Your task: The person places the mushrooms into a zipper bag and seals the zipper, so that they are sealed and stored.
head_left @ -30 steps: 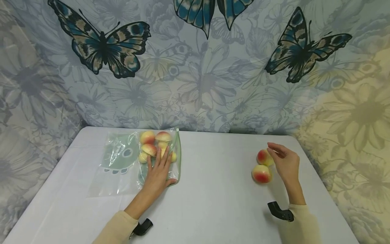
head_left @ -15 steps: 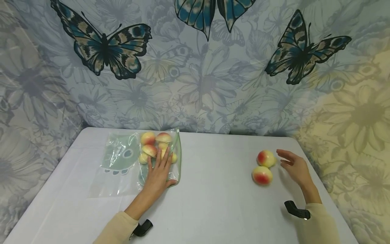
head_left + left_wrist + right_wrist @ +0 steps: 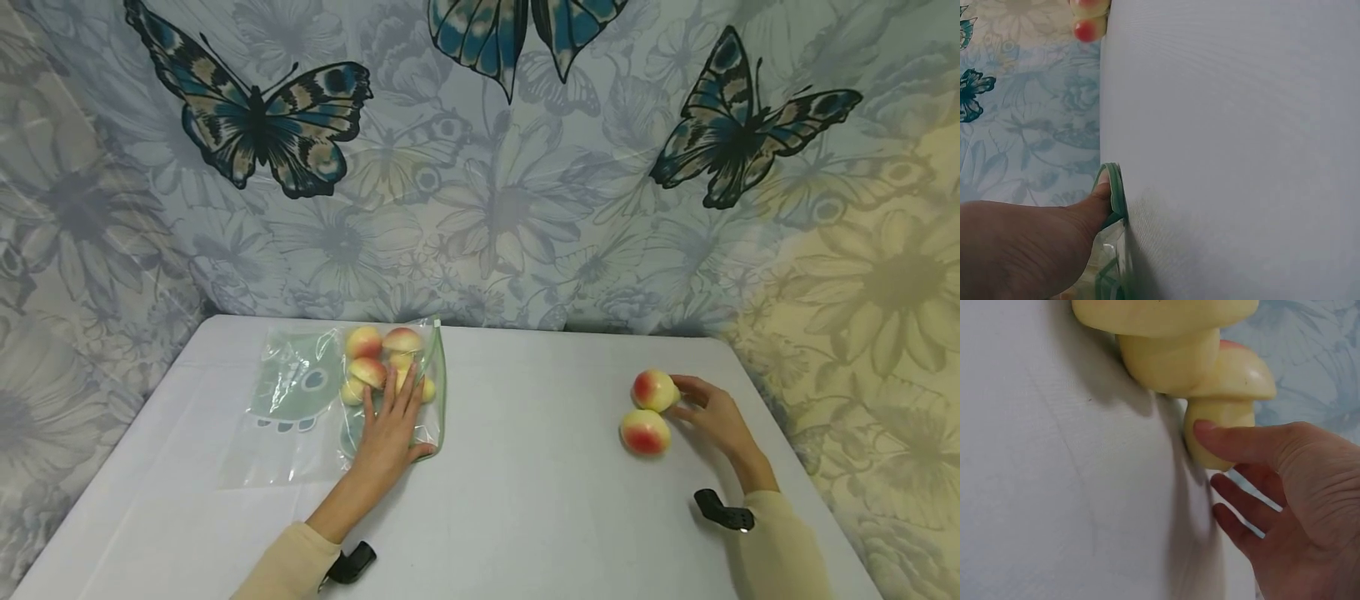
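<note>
Two toy mushrooms with red-and-yellow caps lie at the table's right. My right hand (image 3: pixel 716 421) is at the far mushroom (image 3: pixel 651 390), thumb and forefinger about its stem. In the right wrist view my thumb lies across that mushroom's pale yellow stem (image 3: pixel 1219 412), while the lower fingers are spread apart below. The near mushroom (image 3: pixel 645 433) sits right beside it, its cap toward me. On the left, my left hand (image 3: pixel 388 429) rests with spread fingers on a clear zip bag (image 3: pixel 296 375) holding several mushrooms (image 3: pixel 367 371). Its thumb (image 3: pixel 1097 203) is at the bag's green zip edge.
A white table (image 3: pixel 525 475) stands against a wall covering (image 3: pixel 510 208) with flowers and butterflies. Black wrist cameras show below the left hand (image 3: pixel 352 562) and the right hand (image 3: pixel 723 510). The bag lies near the table's back left.
My right hand first drew back to the right from the mushrooms, then came back in to the far mushroom's stem. The left hand and the bag stay in place.
</note>
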Available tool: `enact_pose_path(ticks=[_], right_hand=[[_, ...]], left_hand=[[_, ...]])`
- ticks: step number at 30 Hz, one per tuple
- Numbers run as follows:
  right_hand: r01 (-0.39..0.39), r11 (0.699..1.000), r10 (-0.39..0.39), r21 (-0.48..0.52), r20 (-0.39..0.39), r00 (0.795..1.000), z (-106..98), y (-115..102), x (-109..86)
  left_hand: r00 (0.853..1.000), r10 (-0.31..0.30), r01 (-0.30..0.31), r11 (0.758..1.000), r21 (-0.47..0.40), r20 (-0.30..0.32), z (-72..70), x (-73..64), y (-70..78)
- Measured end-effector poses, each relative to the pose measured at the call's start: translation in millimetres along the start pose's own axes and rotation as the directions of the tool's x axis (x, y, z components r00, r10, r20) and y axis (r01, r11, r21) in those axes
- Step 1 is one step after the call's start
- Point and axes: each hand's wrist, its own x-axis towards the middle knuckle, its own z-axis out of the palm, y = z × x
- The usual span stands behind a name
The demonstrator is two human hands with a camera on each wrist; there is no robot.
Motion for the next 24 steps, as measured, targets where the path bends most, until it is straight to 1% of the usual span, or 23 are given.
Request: enact_pose_path(ticks=[3,8,11,15,19,24], right_hand=[[-0.017,1.000,0.016,-0.001,-0.007,1.000,1.2,-0.1,-1.8],[-0.065,0.998,0.066,-0.010,0.003,0.998,1.9,0.7,-1.6],[-0.112,0.994,0.112,0.017,0.002,0.994,1.8,0.3,-1.0],[-0.145,0.987,0.146,0.061,-0.010,0.989,1.1,-0.7,-2.4],[-0.134,0.988,0.137,0.073,-0.042,0.990,-0.1,-0.5,-4.4],[-0.073,0.989,0.086,0.127,-0.100,0.991,0.2,0.3,-4.2]], left_hand=[[1.000,-0.003,0.003,1.000,0.003,0.001,0.0,0.0,-0.1],[1.000,-0.009,0.009,1.000,0.004,0.004,-0.2,-0.3,0.2],[1.000,-0.010,0.010,1.000,0.012,0.001,-0.1,-0.3,1.2],[1.000,-0.009,0.009,1.000,0.021,-0.005,0.5,0.1,1.9],[1.000,-0.009,0.009,1.000,0.030,0.000,1.3,0.6,2.2],[1.000,-0.015,0.015,1.000,0.016,-0.003,0.1,-0.9,2.3]])
